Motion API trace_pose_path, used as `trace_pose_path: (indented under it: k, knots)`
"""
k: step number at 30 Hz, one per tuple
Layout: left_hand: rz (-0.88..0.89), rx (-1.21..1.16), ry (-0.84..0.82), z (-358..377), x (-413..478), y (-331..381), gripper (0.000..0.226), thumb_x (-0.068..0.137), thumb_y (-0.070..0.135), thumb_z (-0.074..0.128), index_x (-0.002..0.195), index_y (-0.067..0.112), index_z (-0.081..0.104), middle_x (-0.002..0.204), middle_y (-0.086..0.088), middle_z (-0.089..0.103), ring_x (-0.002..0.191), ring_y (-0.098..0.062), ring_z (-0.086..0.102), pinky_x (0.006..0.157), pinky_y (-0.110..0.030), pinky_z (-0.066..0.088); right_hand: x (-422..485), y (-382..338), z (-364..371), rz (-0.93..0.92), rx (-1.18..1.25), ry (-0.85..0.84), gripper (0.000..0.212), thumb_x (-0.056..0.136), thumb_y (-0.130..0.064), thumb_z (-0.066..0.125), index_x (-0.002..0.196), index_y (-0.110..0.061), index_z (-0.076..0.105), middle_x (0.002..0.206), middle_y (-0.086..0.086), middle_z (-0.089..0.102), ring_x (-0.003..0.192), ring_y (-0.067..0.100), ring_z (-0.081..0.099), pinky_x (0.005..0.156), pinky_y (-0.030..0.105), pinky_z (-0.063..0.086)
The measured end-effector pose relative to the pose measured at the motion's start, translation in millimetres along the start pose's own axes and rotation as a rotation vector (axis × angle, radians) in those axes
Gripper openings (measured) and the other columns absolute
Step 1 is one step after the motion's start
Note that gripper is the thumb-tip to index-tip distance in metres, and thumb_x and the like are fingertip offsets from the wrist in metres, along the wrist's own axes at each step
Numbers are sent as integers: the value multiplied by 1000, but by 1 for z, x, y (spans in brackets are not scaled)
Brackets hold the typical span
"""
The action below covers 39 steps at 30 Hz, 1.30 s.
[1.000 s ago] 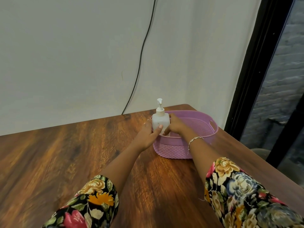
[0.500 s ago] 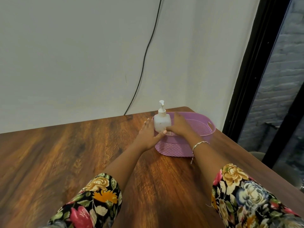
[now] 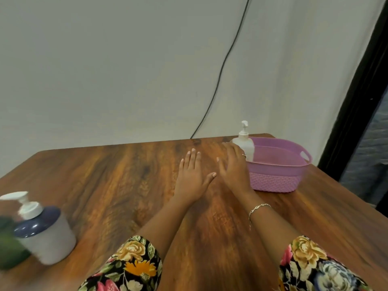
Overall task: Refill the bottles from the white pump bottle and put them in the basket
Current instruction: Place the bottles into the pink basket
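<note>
Head view: both hands, left hand (image 3: 192, 179) and right hand (image 3: 234, 169), spread flat and empty, small pump bottle (image 3: 244, 141) standing in the purple basket (image 3: 275, 177), so best go left and grip the blue-topped pump bottle (image 3: 45, 232) low around its body.

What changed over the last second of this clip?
Both hands let go of the small white pump bottle, now standing in the purple plastic basket. The left hand and right hand drew back, open. The basket stayed on the wooden table.
</note>
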<state>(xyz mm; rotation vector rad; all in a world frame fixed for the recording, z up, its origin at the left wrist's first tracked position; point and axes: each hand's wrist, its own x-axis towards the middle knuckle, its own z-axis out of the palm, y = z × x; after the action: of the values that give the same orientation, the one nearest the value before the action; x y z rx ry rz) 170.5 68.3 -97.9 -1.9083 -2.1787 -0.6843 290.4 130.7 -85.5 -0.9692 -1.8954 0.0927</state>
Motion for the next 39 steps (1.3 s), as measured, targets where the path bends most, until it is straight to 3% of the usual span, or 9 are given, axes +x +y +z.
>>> trace_pose_path:
  k: [4, 8, 17, 20, 23, 26, 31, 35, 39]
  knots:
    - [-8, -9, 175, -16, -31, -30, 94, 83, 69, -3, 148, 4, 16, 157, -13, 13, 146, -24, 6, 114, -33, -4, -10, -34, 20, -59, 26, -51, 41, 85, -20, 54, 123, -4, 56, 125, 12, 56, 113, 27, 54, 98, 31, 42]
    - [-76, 63, 367, -27, -60, -64, 74, 96, 56, 16, 141, 1, 35, 150, -18, 31, 142, -28, 22, 116, -40, 16, -23, -75, 40, -105, 123, -81, 40, 81, -17, 56, 118, 0, 59, 118, 13, 61, 106, 28, 59, 92, 26, 39]
    - [-238, 82, 790, -58, -131, -112, 65, 98, 53, 16, 149, 14, 13, 158, 2, -11, 146, -22, -5, 118, -41, -5, -60, -146, 90, -148, 290, -270, 41, 85, -16, 59, 125, -5, 55, 123, 8, 59, 109, 25, 58, 89, 24, 37]
    - [-387, -55, 952, -67, -152, -125, 67, 95, 58, 14, 150, 21, 7, 158, 4, -9, 146, -19, -6, 118, -39, -8, -74, -170, 104, -160, 350, -366, 45, 86, -14, 62, 129, -8, 50, 120, 5, 59, 109, 21, 56, 89, 22, 37]
    - [-573, -236, 1054, -76, -166, -141, 72, 94, 61, 15, 147, 12, 11, 157, -16, 7, 146, -24, 0, 118, -36, -6, -86, -197, 116, -173, 454, -446, 47, 85, -14, 64, 130, -10, 49, 117, 3, 58, 111, 17, 55, 93, 22, 40]
    - [-705, -410, 1124, -85, -173, -154, 85, 89, 69, 14, 148, 8, 11, 155, -20, 17, 145, -31, 9, 117, -46, 11, -96, -222, 123, -202, 531, -540, 49, 85, -14, 65, 131, -11, 49, 120, 4, 58, 112, 15, 54, 93, 22, 41]
    - [-758, -637, 1195, -93, -187, -174, 104, 77, 83, 11, 147, 6, 19, 151, -16, 29, 139, -25, 29, 111, -36, 27, -111, -260, 137, -229, 616, -779, 60, 81, -16, 70, 135, -8, 43, 126, 7, 53, 116, 14, 50, 100, 30, 42]
    - [-868, -717, 1159, -92, -196, -189, 75, 91, 60, 16, 139, 6, 37, 133, -18, 50, 124, -29, 47, 104, -44, 38, -121, -278, 147, -218, 631, -850, 69, 78, -23, 73, 136, -12, 39, 134, 4, 46, 122, 16, 46, 102, 29, 41]
    - [-897, -751, 1142, -100, -198, -191, 64, 96, 46, 16, 127, 0, 48, 119, -18, 59, 111, -28, 55, 89, -33, 42, -124, -291, 154, -147, 611, -821, 76, 74, -31, 77, 136, -15, 37, 136, 2, 45, 124, 18, 46, 102, 34, 43]
